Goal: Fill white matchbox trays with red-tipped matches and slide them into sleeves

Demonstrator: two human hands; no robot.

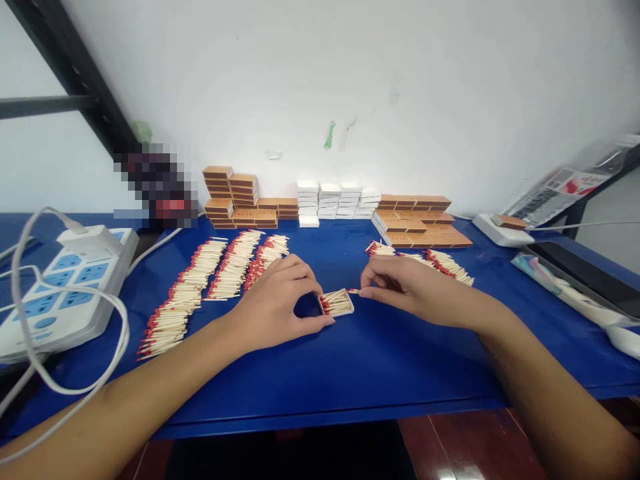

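Note:
A small white matchbox tray [338, 303] filled with red-tipped matches lies on the blue table [350, 373]. My left hand [280, 300] grips the tray's left end between thumb and fingers. My right hand [410, 287] pinches a match or two [353, 291] at the tray's right end. Long rows of loose matches [210, 280] lie to the left, and a smaller heap of matches [445, 263] lies behind my right hand.
Stacks of brown matchbox sleeves [240, 200], [420, 220] and white inner trays [333, 199] line the wall. A white power strip [65, 287] with cables sits at the left. Another power strip [503, 230], a phone [585, 273] and a plastic bag [575, 180] sit at the right.

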